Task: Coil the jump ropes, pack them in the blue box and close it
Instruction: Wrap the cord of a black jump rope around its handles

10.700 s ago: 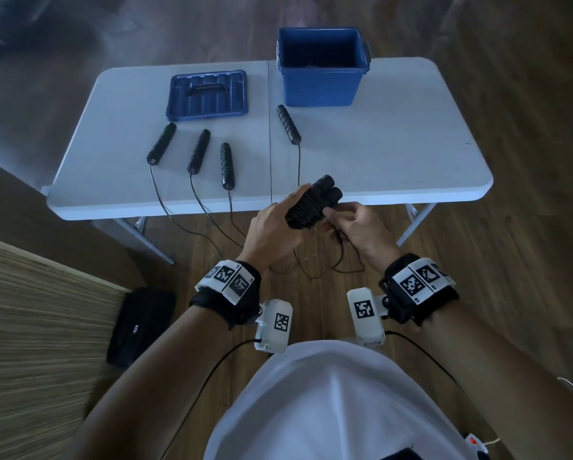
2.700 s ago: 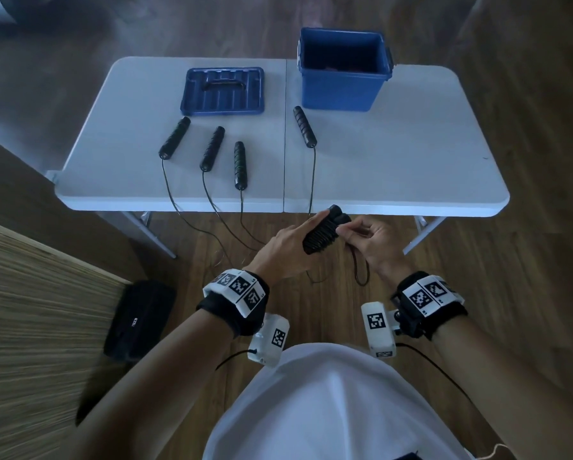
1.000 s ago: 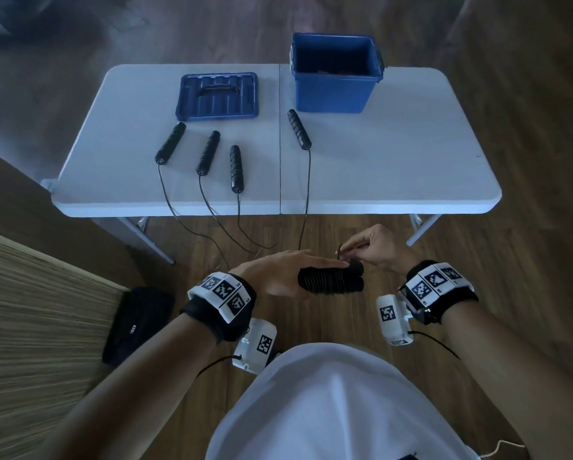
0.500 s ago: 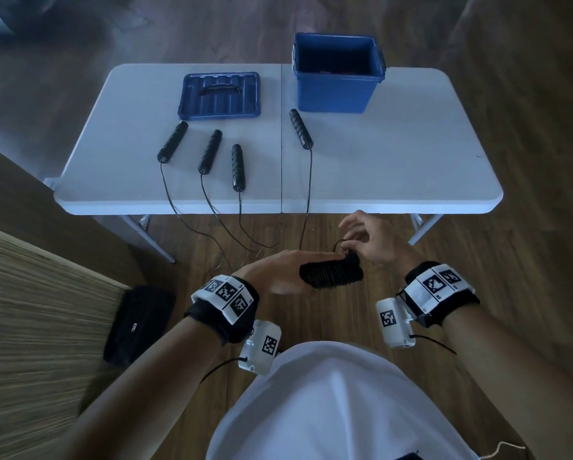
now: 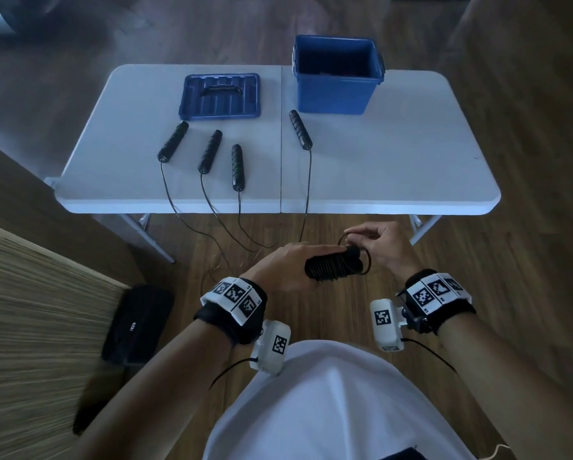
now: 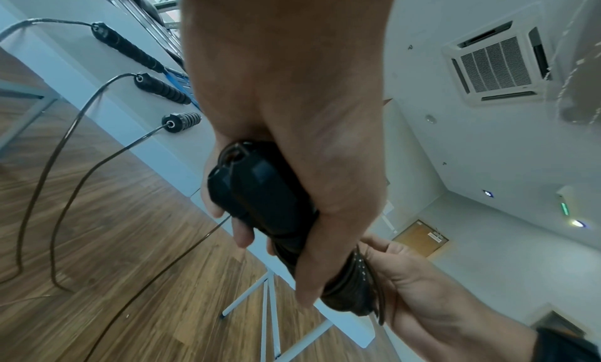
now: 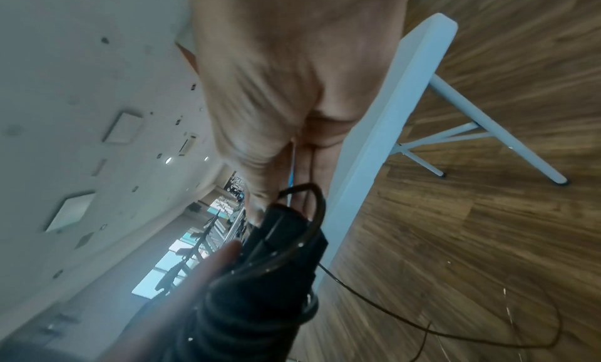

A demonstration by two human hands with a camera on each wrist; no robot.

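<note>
My left hand (image 5: pixel 290 267) grips a pair of black jump-rope handles wrapped in coiled cord (image 5: pixel 334 267) in front of the table's near edge; the same bundle (image 6: pixel 270 200) fills the left wrist view. My right hand (image 5: pixel 374 244) pinches a loop of the thin black cord (image 5: pixel 366 260) at the bundle's right end, also seen as a cord loop (image 7: pixel 312 213) in the right wrist view. The open blue box (image 5: pixel 338 74) stands at the table's back middle, with its blue lid (image 5: pixel 220 96) lying flat to the left.
Several black rope handles (image 5: pixel 208 151) lie on the white folding table (image 5: pixel 394 161), their cords (image 5: pixel 306 194) hanging over the near edge onto the wooden floor. A black bag (image 5: pixel 135 322) lies on the floor at the left beside a wood-grain panel (image 5: pixel 29 327).
My right hand has brought the cord round the bundle's right end again, adding a loop. The bundle has stayed held low in front of the table edge, turned sideways since 2.7 s ago.
</note>
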